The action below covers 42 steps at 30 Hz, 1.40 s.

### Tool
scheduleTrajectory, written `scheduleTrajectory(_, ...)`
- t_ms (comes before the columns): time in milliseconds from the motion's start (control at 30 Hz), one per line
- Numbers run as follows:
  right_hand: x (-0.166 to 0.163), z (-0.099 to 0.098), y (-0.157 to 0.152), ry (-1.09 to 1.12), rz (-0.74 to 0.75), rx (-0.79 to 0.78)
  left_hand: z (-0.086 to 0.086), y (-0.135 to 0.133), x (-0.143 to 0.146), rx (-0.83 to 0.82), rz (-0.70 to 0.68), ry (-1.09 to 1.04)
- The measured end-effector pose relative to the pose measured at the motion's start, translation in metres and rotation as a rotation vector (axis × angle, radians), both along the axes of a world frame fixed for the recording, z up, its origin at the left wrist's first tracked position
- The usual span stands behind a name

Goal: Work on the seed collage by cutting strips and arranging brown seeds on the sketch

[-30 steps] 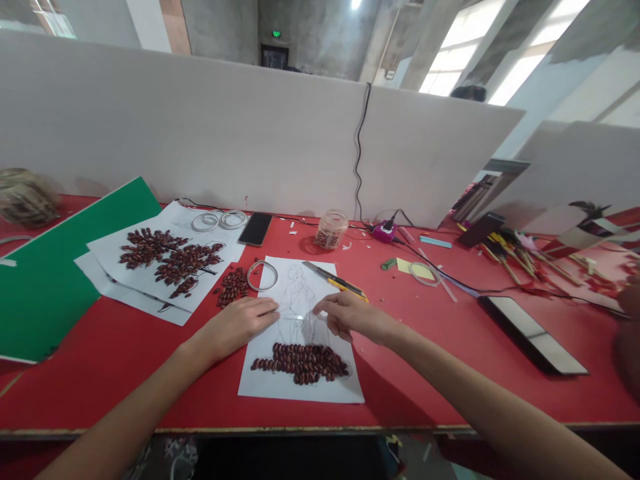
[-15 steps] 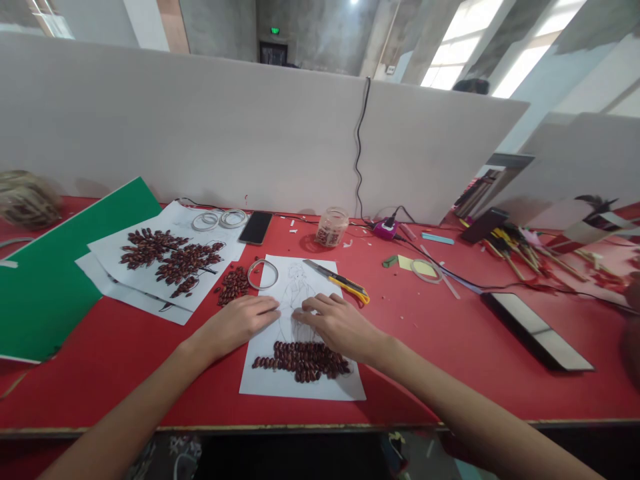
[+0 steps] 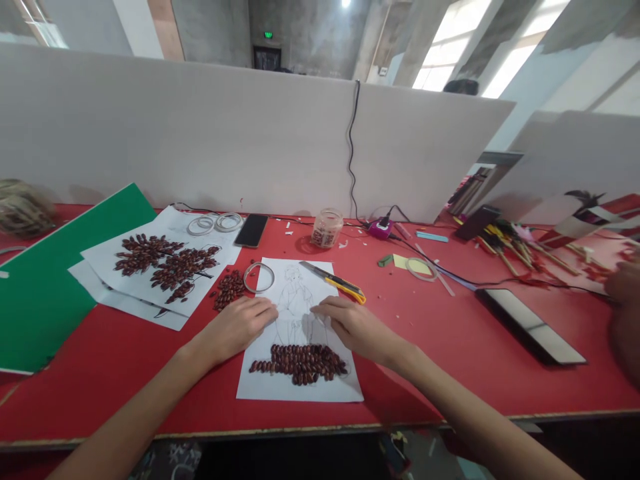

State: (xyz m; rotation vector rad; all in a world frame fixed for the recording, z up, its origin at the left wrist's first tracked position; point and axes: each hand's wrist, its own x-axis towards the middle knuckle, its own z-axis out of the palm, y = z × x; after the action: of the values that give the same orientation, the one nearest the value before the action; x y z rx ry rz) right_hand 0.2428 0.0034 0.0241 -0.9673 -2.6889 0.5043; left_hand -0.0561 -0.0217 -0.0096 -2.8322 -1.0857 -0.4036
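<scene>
Resting at left edge of drawing sheet: left hand, fingers together, hold unclear | right hand over sheet's middle, fingertips bunched, contents can't tell | bean rows across sheet's near end | risk: right hand dragging nearer may skew rows, if loose

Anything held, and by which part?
The left hand rests over the left edge of the paper sheet, no grip visible; whether the right hand pinches anything cannot be told.

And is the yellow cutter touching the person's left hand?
Apart: the head view plainly shows bare drawing sheet between the cutter and the left hand.
</scene>
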Motion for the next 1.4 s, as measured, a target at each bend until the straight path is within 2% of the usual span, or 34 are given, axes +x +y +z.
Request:
scheduleTrajectory(100, -0.003, -0.007, -0.004, -0.088, 0.053, 0.115, 0.004, -0.004, 0.002, 0.0, 0.003, 0.077)
scheduleTrajectory(200, -0.003, -0.013, -0.009, -0.146, 0.055, 0.181, 0.002, -0.007, -0.001, 0.011, -0.015, 0.063)
scheduleTrajectory(267, 0.001, -0.013, -0.011, -0.123, 0.044, 0.163, -0.002, -0.008, -0.004, -0.001, -0.032, 0.018)
scheduleTrajectory(367, 0.006, -0.009, -0.009, -0.022, 0.026, 0.049, -0.002, -0.003, -0.008, -0.062, -0.014, -0.073)
scheduleTrajectory(467, 0.005, -0.005, -0.001, 0.174, -0.092, -0.069, 0.009, 0.01, -0.007, -0.059, 0.167, -0.11)
scheduleTrajectory(567, -0.005, -0.003, 0.009, 0.369, -0.234, -0.07, 0.025, 0.028, 0.002, -0.05, 0.369, -0.005)
scheduleTrajectory(633, -0.016, -0.003, 0.014, 0.469, -0.279, -0.064, 0.035, 0.037, 0.011, -0.107, 0.427, 0.015)
scheduleTrajectory(733, -0.034, -0.005, 0.019, 0.59, -0.314, -0.06, 0.042, 0.044, 0.031, -0.274, 0.448, -0.241)
scheduleTrajectory(867, -0.051, -0.017, 0.026, 0.691, -0.282, 0.012, 0.035, 0.044, 0.056, -0.561, 0.307, -0.699)
scheduleTrajectory(933, -0.054, -0.025, 0.028, 0.701, -0.272, 0.037, 0.027, 0.044, 0.063, -0.62, 0.262, -0.824)
scheduleTrajectory(1033, -0.054, -0.03, 0.028, 0.706, -0.292, 0.029, 0.015, 0.045, 0.065, -0.637, 0.259, -0.893)
scheduleTrajectory(1133, -0.054, -0.027, 0.025, 0.756, -0.34, -0.066, 0.009, 0.045, 0.062, -0.61, 0.262, -0.888)
scheduleTrajectory(1300, -0.049, -0.024, 0.03, 0.999, -0.455, -0.548, 0.01, 0.045, 0.057, -0.578, 0.216, -0.811)
scheduleTrajectory(1400, -0.044, -0.029, 0.035, 1.061, -0.449, -0.712, 0.011, 0.044, 0.056, -0.567, 0.184, -0.773)
